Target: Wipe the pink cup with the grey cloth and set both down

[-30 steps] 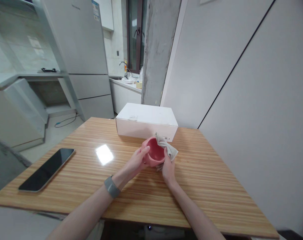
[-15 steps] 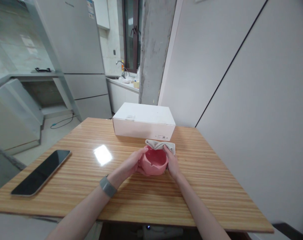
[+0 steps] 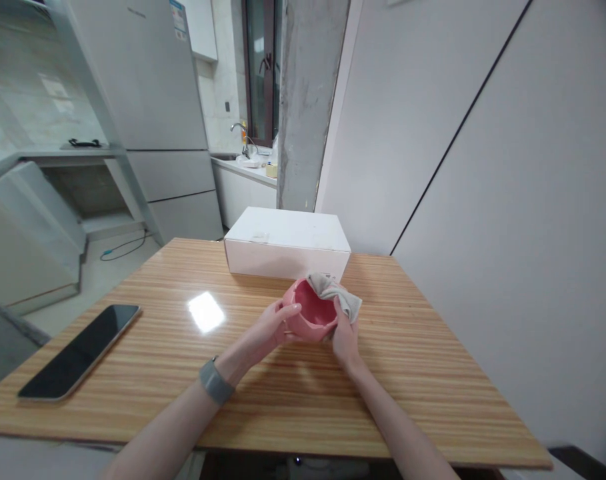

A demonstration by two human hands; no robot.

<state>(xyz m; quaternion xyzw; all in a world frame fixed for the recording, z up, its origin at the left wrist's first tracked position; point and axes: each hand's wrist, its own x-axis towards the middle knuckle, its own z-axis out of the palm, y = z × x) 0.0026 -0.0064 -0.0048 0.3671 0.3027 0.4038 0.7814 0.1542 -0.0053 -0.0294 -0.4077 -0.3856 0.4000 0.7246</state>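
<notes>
A small pink bowl (image 3: 310,312) is tilted toward me, just above the wooden table (image 3: 423,373). My left hand (image 3: 270,327) grips its left side with curled fingers. My right hand (image 3: 343,337) holds a beige cloth (image 3: 340,293) pressed over the bowl's right rim, part of the cloth reaching inside. A grey band (image 3: 215,381) sits on my left wrist.
A white cardboard box (image 3: 287,243) lies just behind the bowl at the table's far edge. A dark phone (image 3: 80,350) rests face up at the table's left. A grey wall runs along the right; a fridge (image 3: 153,113) and kitchen counter stand behind.
Half a second ago the bowl sat upright with the cloth behind its rim; now it is tipped toward me again, and the cloth lies over the right rim and into the bowl.
</notes>
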